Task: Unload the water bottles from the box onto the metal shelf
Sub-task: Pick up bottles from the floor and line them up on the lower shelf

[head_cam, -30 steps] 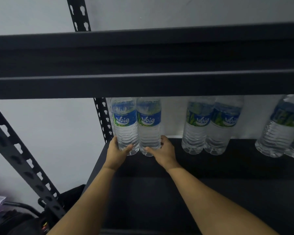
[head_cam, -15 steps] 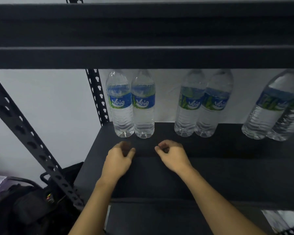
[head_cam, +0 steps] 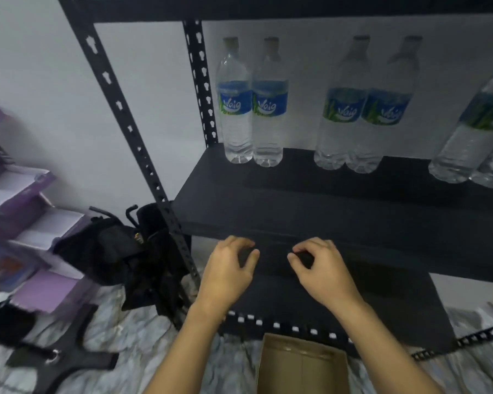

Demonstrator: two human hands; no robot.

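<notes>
**Hands.** Left hand (head_cam: 228,268) and right hand (head_cam: 322,273): both empty, fingers loosely curled, level with the front edge of the metal shelf (head_cam: 296,203) and near each other.

**Stock on shelf.** Water bottles (head_cam: 269,109): six visible, upright, in three close pairs along the back. From the hands they lie between 11 and 2 o'clock, well apart from both. The rightmost pair is cut off by the frame edge.

**Source.** Box (head_cam: 302,365): open-topped cardboard on the floor at 6 o'clock, between the forearms. Whether any bottles remain inside cannot be told.

**Hazards, as judged.**
- The bottles are tall and narrow. One set down hard against a standing pair would likely topple it and its neighbour with it.
- The beam above the shelf may catch a cap if a bottle goes in upright.
- A black bag (head_cam: 111,245) sits at 9 o'clock beside the upright, where a foot could catch while bending to the box.
- A one-handed lift may slip on the smooth plastic.
</notes>
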